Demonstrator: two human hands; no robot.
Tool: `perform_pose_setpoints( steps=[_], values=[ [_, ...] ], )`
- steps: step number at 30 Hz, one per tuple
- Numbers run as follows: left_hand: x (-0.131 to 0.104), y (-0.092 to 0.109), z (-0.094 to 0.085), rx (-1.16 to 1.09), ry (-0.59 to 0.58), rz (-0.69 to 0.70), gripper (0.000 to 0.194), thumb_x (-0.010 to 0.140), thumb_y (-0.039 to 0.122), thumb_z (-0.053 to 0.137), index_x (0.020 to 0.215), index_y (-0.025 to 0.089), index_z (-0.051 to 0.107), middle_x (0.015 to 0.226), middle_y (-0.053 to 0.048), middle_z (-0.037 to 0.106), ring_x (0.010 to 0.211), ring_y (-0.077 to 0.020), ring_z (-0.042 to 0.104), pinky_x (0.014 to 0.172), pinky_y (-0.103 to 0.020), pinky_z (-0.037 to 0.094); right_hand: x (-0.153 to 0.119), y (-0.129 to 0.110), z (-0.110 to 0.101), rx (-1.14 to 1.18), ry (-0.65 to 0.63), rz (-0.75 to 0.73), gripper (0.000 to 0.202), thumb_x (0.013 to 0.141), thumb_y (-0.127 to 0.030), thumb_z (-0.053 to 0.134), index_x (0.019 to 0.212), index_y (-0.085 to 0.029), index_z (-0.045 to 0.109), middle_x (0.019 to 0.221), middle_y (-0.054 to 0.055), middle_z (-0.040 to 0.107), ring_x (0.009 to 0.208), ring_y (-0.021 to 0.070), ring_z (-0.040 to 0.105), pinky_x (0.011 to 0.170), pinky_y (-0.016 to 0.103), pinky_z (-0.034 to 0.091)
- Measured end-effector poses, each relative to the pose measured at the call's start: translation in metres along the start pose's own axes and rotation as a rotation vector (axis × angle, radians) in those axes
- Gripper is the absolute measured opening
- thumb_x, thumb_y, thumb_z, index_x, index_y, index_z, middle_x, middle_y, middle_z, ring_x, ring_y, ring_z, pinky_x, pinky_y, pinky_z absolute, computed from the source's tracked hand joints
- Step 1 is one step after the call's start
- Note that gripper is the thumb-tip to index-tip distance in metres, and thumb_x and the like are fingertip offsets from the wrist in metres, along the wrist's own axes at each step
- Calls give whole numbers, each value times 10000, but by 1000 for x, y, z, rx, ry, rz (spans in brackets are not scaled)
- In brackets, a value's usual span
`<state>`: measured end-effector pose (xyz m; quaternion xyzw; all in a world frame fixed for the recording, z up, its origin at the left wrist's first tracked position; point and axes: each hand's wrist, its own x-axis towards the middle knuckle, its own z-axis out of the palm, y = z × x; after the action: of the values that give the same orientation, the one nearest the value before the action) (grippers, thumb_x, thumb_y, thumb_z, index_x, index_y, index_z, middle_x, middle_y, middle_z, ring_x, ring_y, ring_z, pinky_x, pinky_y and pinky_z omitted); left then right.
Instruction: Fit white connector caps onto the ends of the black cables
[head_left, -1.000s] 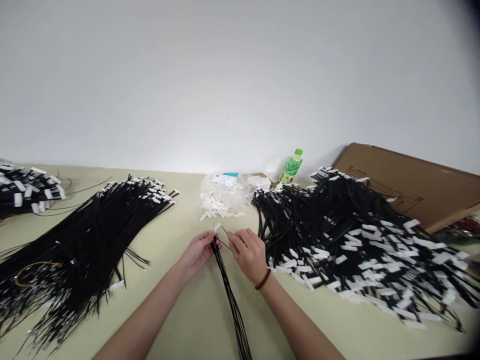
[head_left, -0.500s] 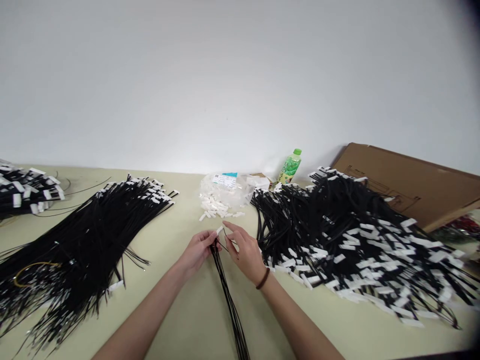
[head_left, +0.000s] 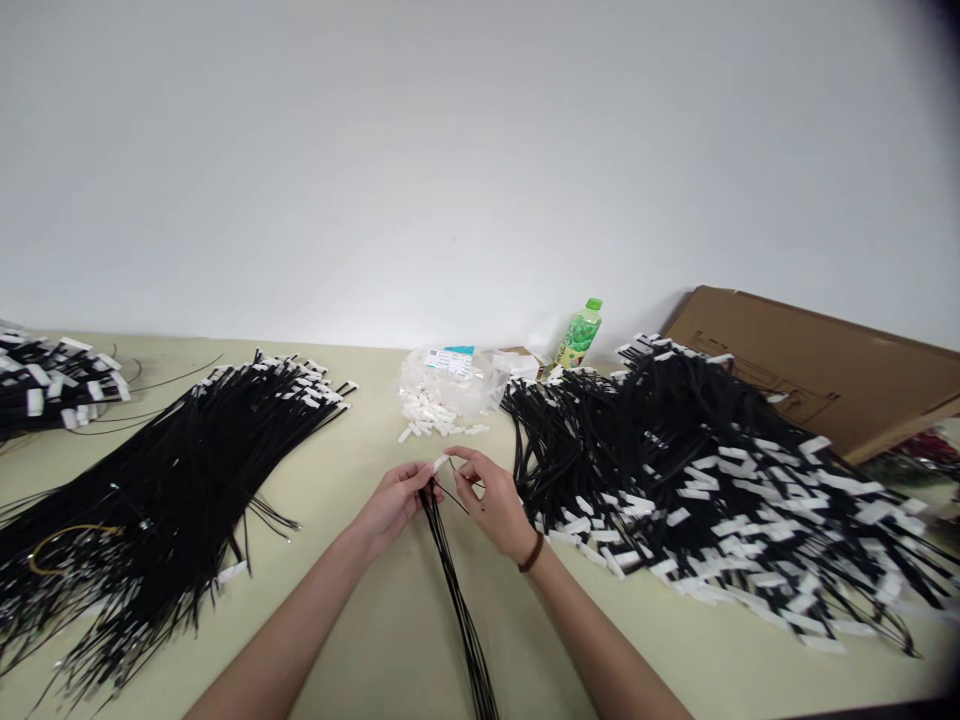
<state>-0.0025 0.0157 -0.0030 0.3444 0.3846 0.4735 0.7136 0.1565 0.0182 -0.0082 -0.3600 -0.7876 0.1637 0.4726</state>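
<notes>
Between finger and thumb, my left hand (head_left: 399, 500) pinches a small white connector housing (head_left: 440, 463). A bundle of thin black wires (head_left: 455, 580) hangs from those fingers and runs down the table toward me. Close on the right, my right hand (head_left: 491, 498) is closed around a single thin black wire (head_left: 452, 493) that arcs between the hands. Its index fingertip is at the upper end of the housing. Whether the wire's tip sits inside the housing is too small to tell. Beyond the hands lies a loose pile of white connector housings (head_left: 431, 413).
A clear plastic bag (head_left: 480, 393) with a label stands behind the loose housings, beside a green bottle (head_left: 579, 333). Black wires with white ends lie heaped at the right (head_left: 675, 430) and left (head_left: 202, 450). A cardboard sheet (head_left: 817, 370) leans at the far right.
My right hand has shifted slightly right and its index finger has bent toward the white connector housing. My left hand stays in place with its hold.
</notes>
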Motion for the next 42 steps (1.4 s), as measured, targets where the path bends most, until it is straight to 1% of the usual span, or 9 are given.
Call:
perform_pose_setpoints(
  steps=[3,7,11,15,20,25,31,36,42],
  values=[
    [0,0,-1,-2,-3,-8,212,654,306,716,656,120,613,621,-13,577,602,-123,539,646,-256,411,1,-1,-2,1,7,-12,104,822,-121,439,746,-185,469,1041,69,612,731,118,585,638,242,481],
    [1,0,-2,-27,0,-24,183,656,273,715,667,118,619,621,-14,587,598,-123,552,643,-251,423,2,-3,-2,1,27,-41,130,831,-107,451,731,-189,466,993,67,621,871,151,583,719,276,485],
    [3,1,-3,-79,47,-49,127,659,213,704,694,112,637,617,-28,611,602,-140,576,662,-263,444,2,-6,-3,-136,109,-86,101,846,-115,469,875,-183,538,1107,92,575,1028,186,516,861,359,463],
    [3,1,-4,-110,82,-52,73,666,156,681,707,102,655,636,-45,633,602,-141,578,694,-283,457,1,-9,-4,-297,50,-245,183,825,-110,510,972,-197,577,1172,86,538,1113,218,436,902,414,446],
    [1,2,-4,-68,67,-2,135,628,194,720,716,99,678,674,-51,642,626,-134,557,639,-251,430,-1,-11,0,-412,-29,-402,217,811,-92,540,990,-200,599,1117,78,577,1091,209,450,878,399,463],
    [0,3,-3,-7,61,38,156,598,233,744,674,110,686,672,-53,639,641,-136,539,639,-249,397,-2,-8,3,-446,2,-465,220,837,-107,541,1021,-210,603,1049,66,609,1038,188,482,853,365,471],
    [0,2,-2,13,52,46,167,598,263,746,656,117,688,664,-50,636,651,-138,529,651,-256,384,-2,-5,2,-463,-17,-510,203,872,-124,509,1037,-198,601,1041,61,617,1007,183,501,827,355,474],
    [2,-1,-4,11,61,41,176,588,269,751,656,118,690,665,-50,640,652,-137,522,658,-257,380,2,-5,-3,-501,-72,-600,175,892,-119,473,994,-152,612,991,72,633,973,181,529,802,335,484],
    [5,-6,-6,68,88,41,202,556,280,752,656,113,695,639,-61,646,628,-146,518,635,-263,362,5,-6,-4,-535,-142,-702,204,908,-99,427,937,-158,621,964,58,630,956,155,543,797,313,488]
  ],
)
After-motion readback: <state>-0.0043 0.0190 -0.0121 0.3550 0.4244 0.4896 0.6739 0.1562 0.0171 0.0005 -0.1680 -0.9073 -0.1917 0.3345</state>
